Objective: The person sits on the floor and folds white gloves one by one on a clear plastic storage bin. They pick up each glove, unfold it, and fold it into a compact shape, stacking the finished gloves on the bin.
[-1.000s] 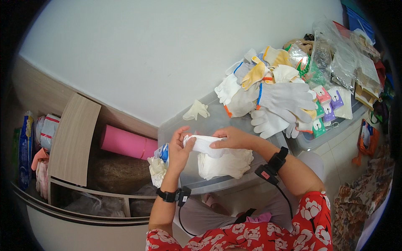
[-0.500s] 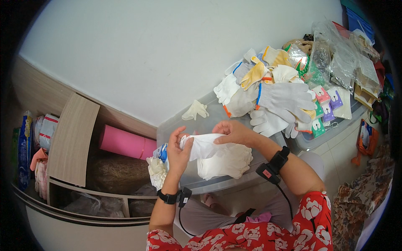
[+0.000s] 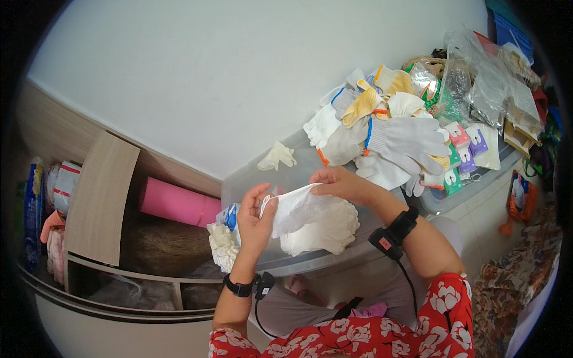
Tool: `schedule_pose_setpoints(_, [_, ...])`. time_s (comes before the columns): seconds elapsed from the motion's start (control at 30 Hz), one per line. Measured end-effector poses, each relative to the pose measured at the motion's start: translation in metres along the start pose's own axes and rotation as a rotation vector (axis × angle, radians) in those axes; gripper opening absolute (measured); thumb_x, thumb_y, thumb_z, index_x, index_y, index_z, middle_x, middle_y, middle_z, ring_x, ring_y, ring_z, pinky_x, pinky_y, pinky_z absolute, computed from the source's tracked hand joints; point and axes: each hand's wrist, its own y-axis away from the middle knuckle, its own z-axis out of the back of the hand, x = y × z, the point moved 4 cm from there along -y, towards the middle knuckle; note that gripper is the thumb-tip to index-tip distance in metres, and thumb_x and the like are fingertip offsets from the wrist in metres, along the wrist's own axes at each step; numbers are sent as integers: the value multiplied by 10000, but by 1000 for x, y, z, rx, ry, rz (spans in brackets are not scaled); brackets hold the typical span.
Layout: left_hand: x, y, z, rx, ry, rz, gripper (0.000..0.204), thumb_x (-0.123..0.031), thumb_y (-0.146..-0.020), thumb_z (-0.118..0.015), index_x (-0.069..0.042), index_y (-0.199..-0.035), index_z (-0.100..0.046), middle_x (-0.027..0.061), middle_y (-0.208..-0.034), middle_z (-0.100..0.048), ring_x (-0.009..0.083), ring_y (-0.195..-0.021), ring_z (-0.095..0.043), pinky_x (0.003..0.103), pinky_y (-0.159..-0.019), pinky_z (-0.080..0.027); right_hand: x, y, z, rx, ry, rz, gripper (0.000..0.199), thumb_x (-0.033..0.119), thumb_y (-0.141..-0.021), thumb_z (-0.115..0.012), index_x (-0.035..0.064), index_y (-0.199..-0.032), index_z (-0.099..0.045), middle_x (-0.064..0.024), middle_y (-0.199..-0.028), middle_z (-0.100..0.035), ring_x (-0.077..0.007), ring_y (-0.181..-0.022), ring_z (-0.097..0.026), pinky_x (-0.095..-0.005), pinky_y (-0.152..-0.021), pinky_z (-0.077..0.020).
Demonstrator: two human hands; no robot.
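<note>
Between my hands a thin white glove [image 3: 289, 210] is stretched out above the clear plastic bin lid. My left hand [image 3: 255, 222] pinches one end of it, thumb against the fingers. At the other end my right hand [image 3: 341, 185] grips the edge between thumb and fingertips. Just under the held glove lies a stack of white gloves [image 3: 322, 231]. Beside my left wrist is a bunch of cream gloves [image 3: 223, 247] with a blue and white package [image 3: 231, 216]. A single cream rubber glove [image 3: 277, 156] lies farther back, close to the wall.
A heap of knitted work gloves [image 3: 403, 140] with coloured cuffs covers the right side, next to small coloured packets [image 3: 462, 146] and clear plastic bags [image 3: 477, 77]. On the left, an open wooden cabinet [image 3: 101, 200] holds a pink roll [image 3: 176, 201]. An orange bag [image 3: 522, 197] lies on the floor.
My right hand has shifted slightly right and up, pulling the white glove into a tauter, slanted stretch. My left hand stays near the same place, still gripping its end.
</note>
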Motion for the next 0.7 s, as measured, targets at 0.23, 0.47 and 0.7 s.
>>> schedule_pose_setpoints(0.23, [51, 8, 9, 13, 124, 77, 330, -41, -931, -659, -16, -1247, -567, 7, -952, -643, 47, -817, -576, 191, -712, -458, -22, -1, 9, -29, 247, -17, 218, 205, -895, -699, 47, -1040, -656, 8, -908, -665, -70, -828, -574, -227, -727, -458])
schedule_pose_setpoints(0.47, [154, 27, 18, 14, -107, 230, 329, -45, -913, -669, -33, -1229, -577, -10, -870, -633, 55, -771, -568, 206, -693, -454, -56, -18, 15, -152, 451, -158, 199, 151, -851, -705, 4, -979, -669, -73, -840, -710, -131, -764, -674, -294, -644, -524])
schedule_pose_setpoints(0.7, [162, 30, 17, -35, -335, 124, 329, -73, -883, -690, -58, -1201, -607, 36, -818, -660, 82, -683, -574, 267, -630, -478, -59, -29, 10, -258, 722, -22, 160, 152, -789, -680, 28, -890, -682, -136, -828, -701, -276, -763, -691, -402, -684, -534])
